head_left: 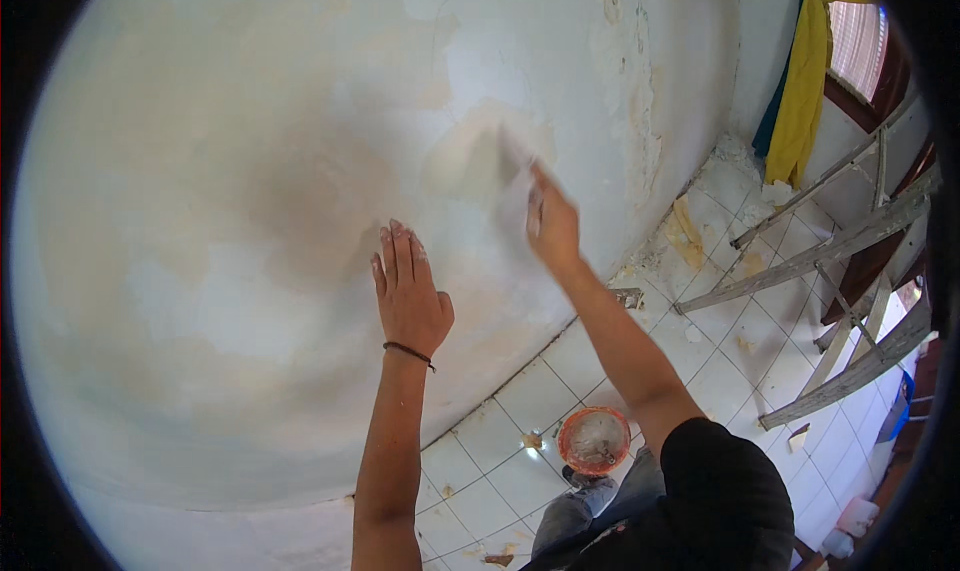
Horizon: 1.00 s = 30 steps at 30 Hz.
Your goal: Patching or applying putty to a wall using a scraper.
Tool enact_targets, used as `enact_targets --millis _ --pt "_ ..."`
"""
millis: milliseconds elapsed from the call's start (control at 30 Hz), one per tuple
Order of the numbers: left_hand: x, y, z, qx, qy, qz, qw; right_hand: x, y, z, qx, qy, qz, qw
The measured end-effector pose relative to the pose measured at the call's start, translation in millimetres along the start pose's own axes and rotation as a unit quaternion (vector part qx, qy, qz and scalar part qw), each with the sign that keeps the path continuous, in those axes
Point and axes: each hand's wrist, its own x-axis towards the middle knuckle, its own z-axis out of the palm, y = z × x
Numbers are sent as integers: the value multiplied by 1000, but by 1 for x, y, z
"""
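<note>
My left hand (408, 291) is raised against the pale, patchy wall (180, 191), its fingers stretched out, their tips flecked with white, and a dark band is round the wrist. Up and to the right of it, my right hand (548, 216) is closed on a pale flat scraper (520, 161), whose blade is blurred and lies at a lighter, cream-coloured patch of the wall. The exact edge of the blade and whether it touches the wall cannot be made out. Below my arms stands an orange bucket (594, 443) of greyish-white paste by my feet.
Weathered wooden ladders (800, 261) stand at the right on the white tiled floor (730, 361), which has scraps and debris along the wall's foot. Yellow and teal curtains (805, 91) hang by a window at upper right. Blue and white containers (858, 516) are at the lower right.
</note>
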Motion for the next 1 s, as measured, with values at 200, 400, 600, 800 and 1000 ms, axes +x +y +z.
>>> enact_targets --millis 200,400,600,800,1000 --pt "25 3 -17 -9 62 17 998 42 -43 34 -45 -15 -137 989" --pt "24 3 -11 -21 89 9 996 -103 -20 61 -55 -151 -277 948" --pt "22 5 -14 4 35 0 999 -24 16 4 69 17 30 997" --pt "19 8 -10 -4 30 -19 999 30 2 27 82 67 17 994" --pt "25 12 -2 -15 46 -23 999 -107 -40 77 113 -213 -57 969"
